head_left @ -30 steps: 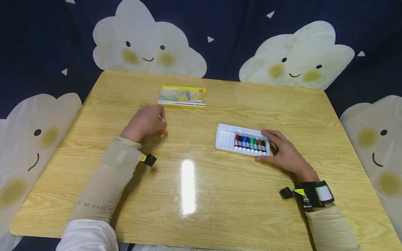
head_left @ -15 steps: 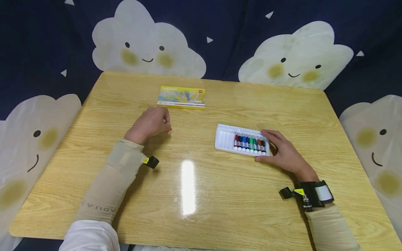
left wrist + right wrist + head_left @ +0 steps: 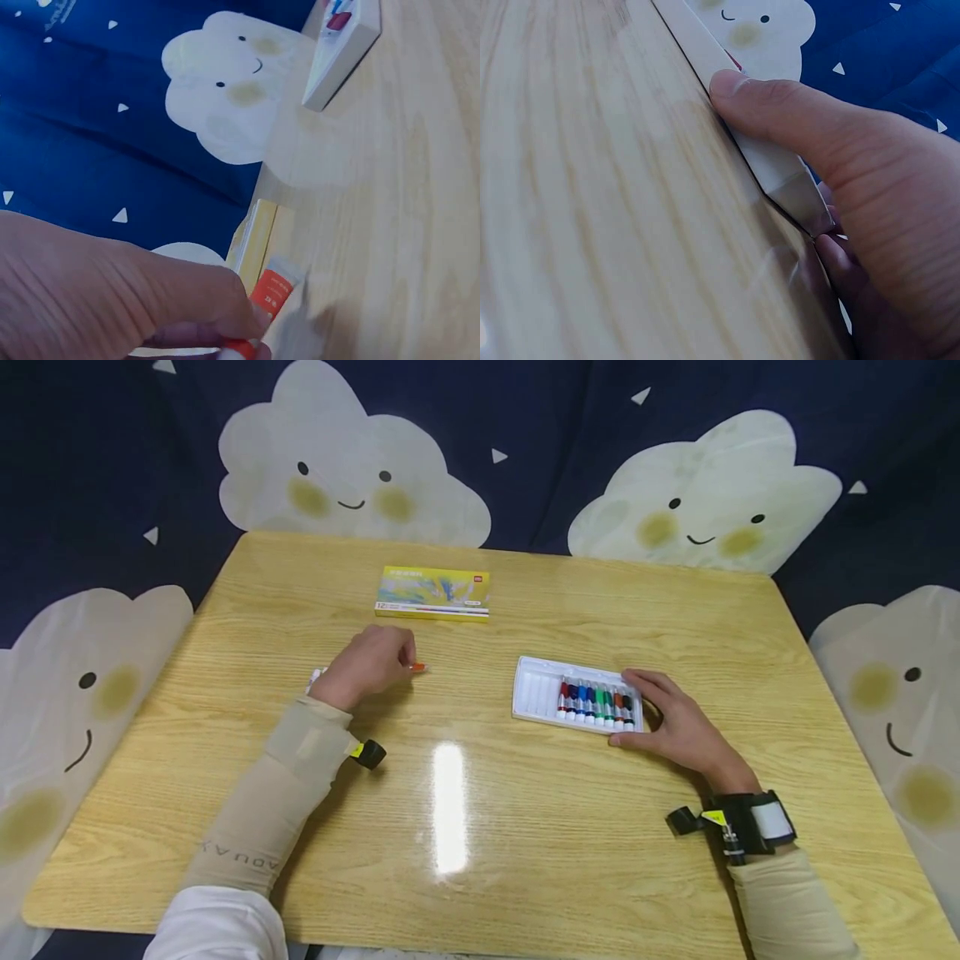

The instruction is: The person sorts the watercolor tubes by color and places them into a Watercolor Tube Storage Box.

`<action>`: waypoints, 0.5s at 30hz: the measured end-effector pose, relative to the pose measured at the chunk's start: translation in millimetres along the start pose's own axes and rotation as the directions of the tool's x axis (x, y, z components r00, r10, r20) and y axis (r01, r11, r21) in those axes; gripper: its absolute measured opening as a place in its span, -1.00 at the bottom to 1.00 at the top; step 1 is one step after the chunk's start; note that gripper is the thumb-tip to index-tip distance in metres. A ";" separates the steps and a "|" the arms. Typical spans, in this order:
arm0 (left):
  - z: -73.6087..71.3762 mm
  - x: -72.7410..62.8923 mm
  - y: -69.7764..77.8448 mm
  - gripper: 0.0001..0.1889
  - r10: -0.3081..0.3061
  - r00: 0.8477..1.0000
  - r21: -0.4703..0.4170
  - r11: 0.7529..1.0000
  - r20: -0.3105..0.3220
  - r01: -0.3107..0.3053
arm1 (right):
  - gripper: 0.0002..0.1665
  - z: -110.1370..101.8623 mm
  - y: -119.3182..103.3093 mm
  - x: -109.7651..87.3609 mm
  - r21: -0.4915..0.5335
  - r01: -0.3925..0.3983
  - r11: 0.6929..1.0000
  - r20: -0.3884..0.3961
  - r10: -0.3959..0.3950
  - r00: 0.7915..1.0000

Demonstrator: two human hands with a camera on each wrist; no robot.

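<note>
My left hand (image 3: pixel 367 665) pinches a small orange paint tube (image 3: pixel 418 667) between thumb and fingers, left of the middle of the table. In the left wrist view the tube (image 3: pixel 273 291) points away past the thumb, its flat clear end outward. Farther right lies a white plastic tray (image 3: pixel 538 692) with a row of several paint tubes (image 3: pixel 597 702), red, blue, green, brown and dark, beside bare slots at its left. My right hand (image 3: pixel 678 727) grips the tray's right end, thumb (image 3: pixel 739 97) along the near side and fingers at the far side.
A yellow paint box (image 3: pixel 432 594) lies flat behind my left hand. Small white ends (image 3: pixel 316 677) show at the left hand's outer side, mostly hidden by it. The wooden table (image 3: pixel 525 843) meets a dark blue cloth (image 3: pixel 540 410) with clouds.
My left hand has shifted right and slightly nearer, turning the orange tube from lengthwise to sideways. White ends now show beside that hand. My right hand and the tray have stayed put.
</note>
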State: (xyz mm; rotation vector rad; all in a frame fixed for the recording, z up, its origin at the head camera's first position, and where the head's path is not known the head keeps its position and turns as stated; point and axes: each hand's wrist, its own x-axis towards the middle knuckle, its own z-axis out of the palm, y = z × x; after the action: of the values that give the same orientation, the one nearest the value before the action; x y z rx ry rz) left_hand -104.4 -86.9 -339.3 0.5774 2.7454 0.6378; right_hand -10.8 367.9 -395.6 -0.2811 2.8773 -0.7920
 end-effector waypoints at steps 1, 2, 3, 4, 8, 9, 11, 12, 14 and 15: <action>1.4 0.3 0.6 -0.91 0.004 1.000 0.005 1.000 0.011 -0.004 | 0.29 -0.1 0.0 0.1 0.001 -0.002 1.000 0.001 0.002 1.000; 3.0 0.8 1.2 -0.91 0.006 1.000 0.010 1.000 0.023 -0.007 | 0.29 -0.2 0.1 0.2 -0.001 -0.003 1.000 0.001 0.003 1.000; 4.6 1.4 2.0 -0.91 0.008 0.999 0.019 1.000 0.037 -0.008 | 0.29 -0.2 0.1 0.3 0.001 -0.003 1.000 0.002 0.003 1.000; 6.1 1.8 3.0 -0.90 0.012 0.999 0.030 0.999 0.048 -0.013 | 0.29 -0.3 0.0 0.3 0.001 -0.003 1.000 0.002 0.003 1.000; 11.3 3.7 7.6 -0.82 0.032 0.997 0.056 0.998 0.072 -0.036 | 0.29 0.2 0.5 0.5 0.001 -0.001 1.000 0.001 0.001 1.000; 12.2 4.1 9.0 -0.79 0.046 0.996 0.068 0.996 0.072 -0.050 | 0.29 0.4 0.7 0.5 0.002 -0.001 1.000 0.000 0.001 1.000; 13.3 4.6 11.9 -0.71 0.072 0.994 0.088 0.993 0.077 -0.078 | 0.29 0.7 1.3 0.6 0.000 0.000 1.000 -0.002 0.000 1.000; 13.8 5.0 13.1 -0.67 0.083 0.993 0.098 0.991 0.081 -0.091 | 0.29 0.8 1.6 0.7 0.002 0.001 1.000 -0.002 -0.001 1.000; 14.8 5.6 15.6 -0.60 0.099 0.991 0.108 0.988 0.091 -0.109 | 0.29 0.7 1.9 0.8 0.000 0.003 1.000 -0.003 -0.003 1.000; 15.4 6.0 16.7 -0.58 0.106 0.990 0.116 0.986 0.093 -0.117 | 0.29 0.6 2.1 0.9 0.001 0.004 1.000 -0.003 -0.004 1.000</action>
State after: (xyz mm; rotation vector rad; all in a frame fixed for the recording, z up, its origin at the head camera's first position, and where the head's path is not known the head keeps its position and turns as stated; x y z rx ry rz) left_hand -99.2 -65.0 -345.8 0.7727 2.6982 0.4610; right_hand -11.9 369.1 -397.3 -0.2864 2.8802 -0.7946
